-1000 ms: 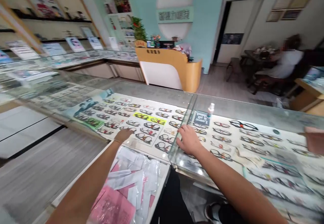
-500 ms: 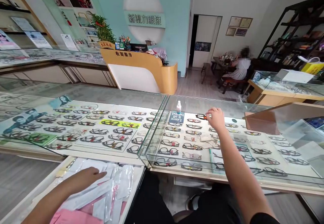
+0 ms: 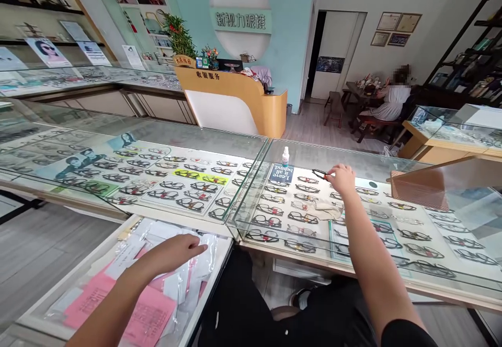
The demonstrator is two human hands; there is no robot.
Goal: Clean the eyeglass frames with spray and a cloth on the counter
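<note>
Our R hand (image 3: pixel 342 180): pinching blk eyeglasses (image 3: pixel 318 174), R of white-capped btl (image 3: pixel 285 157) | our L hand (image 3: pixel 180 251): over bagged papers (image 3: pixel 155 313), nearer us & L of btl, half-curled, can't tell if holding

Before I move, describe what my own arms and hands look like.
The left hand and right hand are both ungloved. The right arm is bare up to a black sleeve at the picture's bottom edge. The left arm shows no sleeve before it leaves the frame. Fine details on the fingers are too small to tell.
</note>
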